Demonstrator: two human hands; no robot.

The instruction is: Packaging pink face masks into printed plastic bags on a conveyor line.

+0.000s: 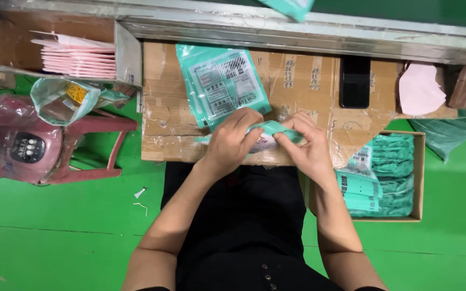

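Now folded teal packet (269,131), crumpled.

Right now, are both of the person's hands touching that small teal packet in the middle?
Touching. The head view shows the left hand and the right hand both pinching the small teal packet over the cardboard surface, fingers wrapped on it.

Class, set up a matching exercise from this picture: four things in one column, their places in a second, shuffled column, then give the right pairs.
Things:
1. pink sheets
2. black phone
3. small teal packet
4. red stool

Places:
A. on the green floor
B. in the upper-left box
C. between both hands
D. flat on the cardboard

Pairs: 1-B, 2-D, 3-C, 4-A
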